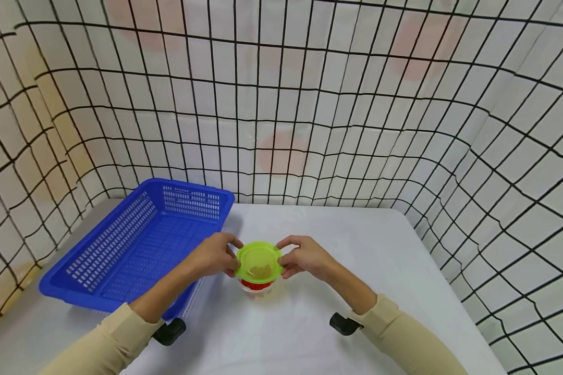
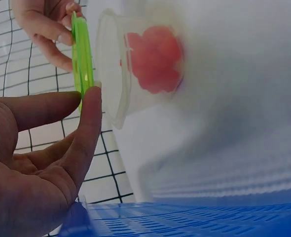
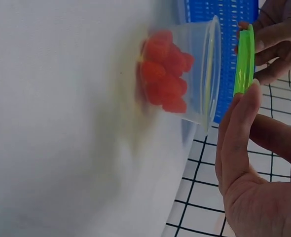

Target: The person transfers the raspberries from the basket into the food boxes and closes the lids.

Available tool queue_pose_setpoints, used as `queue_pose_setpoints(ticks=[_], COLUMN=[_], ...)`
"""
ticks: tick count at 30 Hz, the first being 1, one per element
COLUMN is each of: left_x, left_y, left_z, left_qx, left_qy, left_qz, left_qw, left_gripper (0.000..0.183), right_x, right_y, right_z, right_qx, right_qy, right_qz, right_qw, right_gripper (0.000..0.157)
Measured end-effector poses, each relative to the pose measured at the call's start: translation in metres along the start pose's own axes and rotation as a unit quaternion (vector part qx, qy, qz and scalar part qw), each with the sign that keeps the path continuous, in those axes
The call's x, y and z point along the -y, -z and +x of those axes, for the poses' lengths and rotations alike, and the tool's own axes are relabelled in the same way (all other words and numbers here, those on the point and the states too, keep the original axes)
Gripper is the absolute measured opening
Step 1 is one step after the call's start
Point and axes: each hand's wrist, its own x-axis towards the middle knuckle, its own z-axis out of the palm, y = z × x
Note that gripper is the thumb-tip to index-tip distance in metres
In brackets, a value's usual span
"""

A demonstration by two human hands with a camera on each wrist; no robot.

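A round, yellow-green lid (image 1: 259,262) is held between both hands, just above a clear plastic tub (image 2: 117,69). My left hand (image 1: 216,255) pinches its left edge between thumb and fingers, while my right hand (image 1: 306,257) pinches the right edge. Both wrist views show a gap between the lid and the tub's rim. Several red pieces (image 3: 165,74) lie at the bottom of the tub; what they are is unclear. From the head view the lid hides most of the tub, which stands upright on the white table.
A blue plastic basket (image 1: 138,250) with slotted walls stands on the left of the white table (image 1: 356,245), close to my left forearm. Black grid netting (image 1: 281,109) over pale sheeting surrounds the back and sides.
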Motion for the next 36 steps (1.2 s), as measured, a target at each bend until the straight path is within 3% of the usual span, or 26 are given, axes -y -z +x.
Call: queue_pose_setpoints(ticks=[11, 22, 32, 36], left_x=[0.002, 0.004, 0.005, 0.007], left_y=[-0.006, -0.009, -0.013, -0.014], left_z=[-0.004, -0.005, -0.007, -0.009], left_qx=[0.005, -0.003, -0.005, -0.008], left_qy=[-0.027, -0.034, -0.065, -0.097], left_qz=[0.090, 0.112, 0.129, 0.146], left_qw=[0.9956, 0.9931, 0.9895, 0.9845], left_gripper=[0.062, 0.067, 0.064, 0.050], right_x=[-0.013, -0.016, -0.015, -0.016], right_y=[-0.008, -0.010, -0.012, -0.013], right_z=[0.000, 0.002, -0.001, -0.001], right_qx=[-0.018, -0.033, -0.041, -0.041], right_qy=[0.012, 0.014, 0.027, 0.029], right_qz=[0.006, 0.002, -0.013, -0.008], right_qw=[1.000, 0.999, 0.999, 0.999], right_gripper=[0.039, 0.041, 0.041, 0.041])
